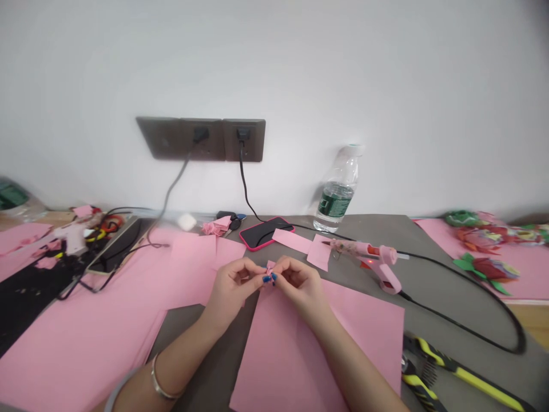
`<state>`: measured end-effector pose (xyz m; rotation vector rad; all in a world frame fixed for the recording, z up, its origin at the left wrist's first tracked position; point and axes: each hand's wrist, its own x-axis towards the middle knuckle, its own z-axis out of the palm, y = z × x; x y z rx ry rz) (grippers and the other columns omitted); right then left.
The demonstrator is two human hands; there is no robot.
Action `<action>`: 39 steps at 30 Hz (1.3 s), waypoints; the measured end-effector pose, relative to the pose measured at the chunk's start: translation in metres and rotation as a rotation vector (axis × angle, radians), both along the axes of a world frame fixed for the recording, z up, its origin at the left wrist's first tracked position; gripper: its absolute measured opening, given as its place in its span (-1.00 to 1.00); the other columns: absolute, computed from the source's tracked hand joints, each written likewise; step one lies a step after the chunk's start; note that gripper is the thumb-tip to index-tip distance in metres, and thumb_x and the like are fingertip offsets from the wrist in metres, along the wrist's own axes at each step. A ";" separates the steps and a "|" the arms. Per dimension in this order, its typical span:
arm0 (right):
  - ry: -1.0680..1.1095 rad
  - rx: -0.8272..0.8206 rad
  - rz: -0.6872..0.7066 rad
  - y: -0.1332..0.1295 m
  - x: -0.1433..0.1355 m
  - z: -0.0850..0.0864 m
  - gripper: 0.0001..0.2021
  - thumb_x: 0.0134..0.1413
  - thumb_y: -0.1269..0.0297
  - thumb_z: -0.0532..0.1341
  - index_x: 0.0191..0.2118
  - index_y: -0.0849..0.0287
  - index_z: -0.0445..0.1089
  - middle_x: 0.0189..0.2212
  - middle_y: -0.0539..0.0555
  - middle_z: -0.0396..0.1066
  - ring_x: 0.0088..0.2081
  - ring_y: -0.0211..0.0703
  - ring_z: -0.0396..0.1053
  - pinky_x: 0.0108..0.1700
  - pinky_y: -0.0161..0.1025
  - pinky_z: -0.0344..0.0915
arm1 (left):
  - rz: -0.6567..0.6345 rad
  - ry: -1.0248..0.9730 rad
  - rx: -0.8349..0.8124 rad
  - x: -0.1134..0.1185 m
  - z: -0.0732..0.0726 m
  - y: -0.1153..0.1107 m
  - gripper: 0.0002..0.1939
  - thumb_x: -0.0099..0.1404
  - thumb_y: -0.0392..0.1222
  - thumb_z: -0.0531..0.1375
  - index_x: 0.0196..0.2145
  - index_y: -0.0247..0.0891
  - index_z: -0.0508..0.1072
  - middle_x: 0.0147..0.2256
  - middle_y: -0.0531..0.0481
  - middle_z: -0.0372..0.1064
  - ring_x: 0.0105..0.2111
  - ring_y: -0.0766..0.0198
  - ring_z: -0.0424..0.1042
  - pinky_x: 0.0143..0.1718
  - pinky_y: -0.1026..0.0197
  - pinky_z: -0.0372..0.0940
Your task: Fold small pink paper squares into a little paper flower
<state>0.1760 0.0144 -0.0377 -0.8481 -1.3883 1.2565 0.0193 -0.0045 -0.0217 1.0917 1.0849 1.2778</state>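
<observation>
Between my fingertips is a small folded piece of pink paper (270, 266), mostly covered by the fingers. My left hand (234, 284) pinches it from the left, and my right hand (299, 278) pinches it from the right. The fingertips of both hands nearly meet. Beneath them lies a large pink sheet (283, 355). Small pink paper pieces (318, 252) rest just beyond my right hand, beside a pink glue gun (377, 263) lying on its side with a red light showing.
A phone (266, 233), a water bottle (337, 191) and crumpled pink paper (215, 226) stand or lie near the wall. Yellow-black pliers (446, 366) lie at right, paper flowers (489, 269) beyond. A black cable loops right of the glue gun. Stacked pink sheets (107, 332) cover the left.
</observation>
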 end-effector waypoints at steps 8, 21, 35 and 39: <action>-0.082 0.182 -0.119 -0.003 -0.001 0.003 -0.84 0.19 0.21 0.26 -0.38 0.14 0.40 -0.46 0.02 0.40 -0.42 -0.20 0.41 -0.37 -0.28 0.41 | -0.037 0.015 0.008 0.000 0.006 -0.002 -0.83 0.13 -0.20 0.38 -0.28 -0.24 0.58 -0.28 -0.09 0.60 -0.21 0.14 0.57 -0.17 0.19 0.45; -0.367 0.521 -0.338 -0.004 0.003 0.011 -0.81 0.14 0.56 0.22 -0.37 0.10 0.41 -0.45 0.02 0.47 -0.42 -0.19 0.43 -0.36 -0.26 0.38 | -0.067 -0.069 -0.099 -0.003 0.003 -0.001 -0.73 0.22 -0.04 0.34 -0.17 -0.23 0.60 -0.24 -0.09 0.65 -0.24 0.16 0.62 -0.23 0.24 0.50; -0.377 0.583 -0.382 -0.005 0.003 0.011 -0.83 0.13 0.55 0.26 -0.38 0.13 0.41 -0.43 0.05 0.39 -0.36 -0.15 0.42 -0.32 -0.25 0.38 | -0.063 -0.207 -0.135 0.000 -0.005 0.002 -0.81 0.15 -0.16 0.42 -0.27 -0.21 0.60 -0.22 -0.02 0.61 -0.21 0.30 0.54 -0.26 0.38 0.44; -0.346 0.539 -0.382 -0.006 0.003 0.011 -0.85 0.13 0.52 0.29 -0.39 0.13 0.43 -0.44 0.03 0.38 -0.39 -0.16 0.38 -0.35 -0.25 0.33 | -0.034 -0.218 -0.157 0.002 0.000 0.002 -0.76 0.10 -0.13 0.45 -0.29 -0.24 0.58 -0.30 -0.05 0.61 -0.31 0.27 0.54 -0.35 0.35 0.42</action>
